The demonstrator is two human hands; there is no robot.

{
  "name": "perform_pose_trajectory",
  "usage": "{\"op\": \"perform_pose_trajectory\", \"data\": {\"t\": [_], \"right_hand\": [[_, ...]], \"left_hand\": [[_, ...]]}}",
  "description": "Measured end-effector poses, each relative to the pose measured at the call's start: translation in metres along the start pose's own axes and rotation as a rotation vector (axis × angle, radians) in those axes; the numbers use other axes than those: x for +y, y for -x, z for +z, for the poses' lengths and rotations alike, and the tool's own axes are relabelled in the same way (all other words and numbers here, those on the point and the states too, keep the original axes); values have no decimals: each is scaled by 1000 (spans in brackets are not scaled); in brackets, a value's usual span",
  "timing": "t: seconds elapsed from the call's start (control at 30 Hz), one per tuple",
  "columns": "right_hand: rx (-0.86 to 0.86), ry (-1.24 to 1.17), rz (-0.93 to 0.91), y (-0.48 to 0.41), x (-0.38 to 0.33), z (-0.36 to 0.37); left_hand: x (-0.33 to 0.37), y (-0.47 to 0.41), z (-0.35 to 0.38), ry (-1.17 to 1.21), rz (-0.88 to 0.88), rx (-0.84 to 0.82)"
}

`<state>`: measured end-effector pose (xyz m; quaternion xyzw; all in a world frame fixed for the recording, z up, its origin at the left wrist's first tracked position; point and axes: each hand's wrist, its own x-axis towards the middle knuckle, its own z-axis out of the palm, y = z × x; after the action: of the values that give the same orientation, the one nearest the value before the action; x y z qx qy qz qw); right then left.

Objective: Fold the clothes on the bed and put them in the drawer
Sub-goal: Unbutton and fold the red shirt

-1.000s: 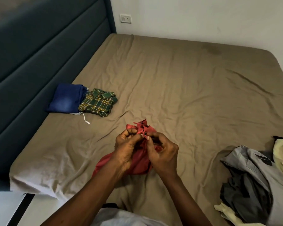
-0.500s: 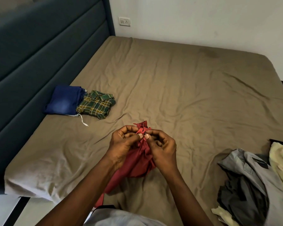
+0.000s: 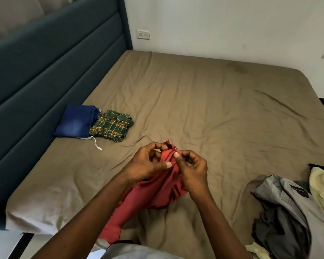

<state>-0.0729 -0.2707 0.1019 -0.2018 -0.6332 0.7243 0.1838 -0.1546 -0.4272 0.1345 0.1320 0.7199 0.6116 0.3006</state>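
Both hands (image 3: 173,165) pinch red garment (image 3: 157,191) above bed's (image 3: 204,113) near edge.

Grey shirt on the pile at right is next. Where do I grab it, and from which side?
I'd pinch the grey shirt at its raised upper-left edge, coming from the left over bare bed: it lies uppermost there, while the yellow garment crowds its right and a dark garment sits beneath.

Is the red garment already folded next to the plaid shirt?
No, the left hand and right hand hold the red garment bunched up.
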Motion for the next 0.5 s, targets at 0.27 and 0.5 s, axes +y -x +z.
{"op": "perform_pose_trajectory", "data": {"t": [0.27,0.5], "right_hand": [[-69,-199,261,-24,-21,-6],[-201,-470,393,-16,-33,0]], "left_hand": [[-11,9,21,-454,360,511],[-33,-1,22,-59,122,93]]}}
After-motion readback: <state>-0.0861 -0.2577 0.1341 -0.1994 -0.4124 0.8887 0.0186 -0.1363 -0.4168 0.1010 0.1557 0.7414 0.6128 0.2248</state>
